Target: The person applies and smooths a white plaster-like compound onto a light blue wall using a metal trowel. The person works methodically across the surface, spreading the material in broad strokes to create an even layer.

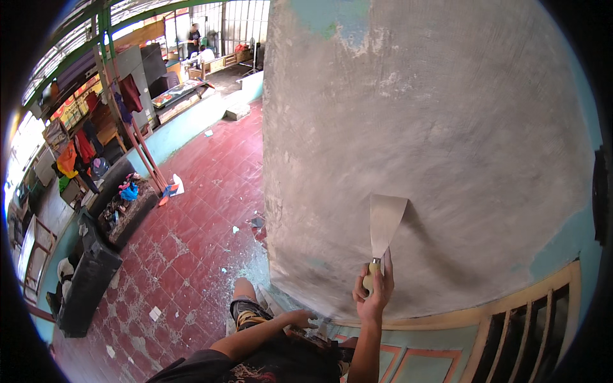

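Observation:
My right hand (375, 295) is closed around the pale handle of a wide putty knife (387, 220). Its flat metal blade points up and lies at the grey wall (434, 140); whether the edge touches cannot be told. The wall is bare and smeared, with turquoise paint left at the top and lower right. Low in front of my body, my left hand (301, 319) has its fingers loosely stretched toward the wall's foot and shows nothing held.
Paint flakes and dust litter the red tiled floor (191, 255). Dark sofas (96, 281) with items on them stand at left, near leaning poles (142, 147). A barred wooden frame (523, 325) borders the wall at lower right. Two people (194, 39) are far off.

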